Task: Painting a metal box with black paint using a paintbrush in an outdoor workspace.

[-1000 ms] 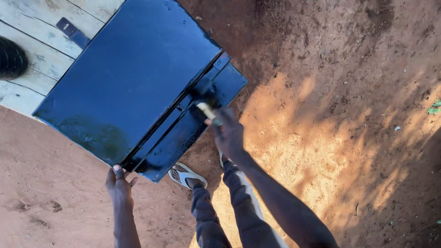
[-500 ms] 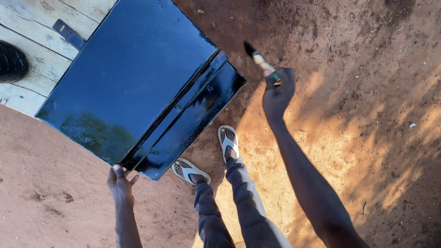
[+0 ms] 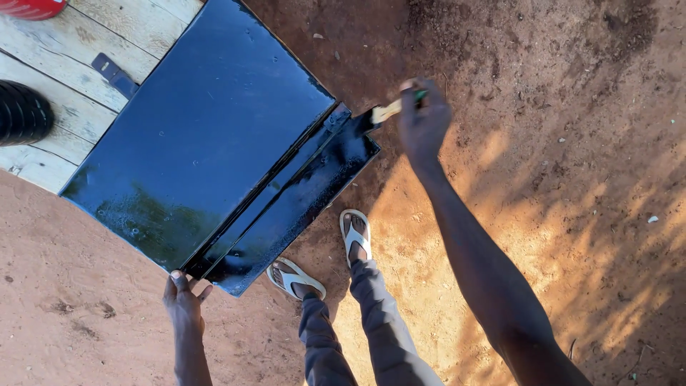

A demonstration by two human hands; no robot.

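A large glossy black metal panel [image 3: 207, 150] with a folded edge strip [image 3: 300, 200] stands tilted over the red dirt, its paint wet and shiny. My left hand [image 3: 184, 297] grips its near lower corner. My right hand [image 3: 421, 118] holds a paintbrush [image 3: 382, 112] with a pale handle, its black bristles touching the far right corner of the edge strip. My feet in white sandals [image 3: 355, 232] stand just below the panel.
Pale wooden planks [image 3: 57, 64] lie under the panel's far left side, with a dark metal hinge [image 3: 114, 75] on them. A black ribbed object [image 3: 21, 114] and a red object [image 3: 32, 7] sit at the left edge. Red dirt ground [image 3: 557, 179] spreads right.
My right hand lifted the brush off the panel's edge, swung it out to the right, then brought it back onto the strip's far corner. My left hand kept its hold.
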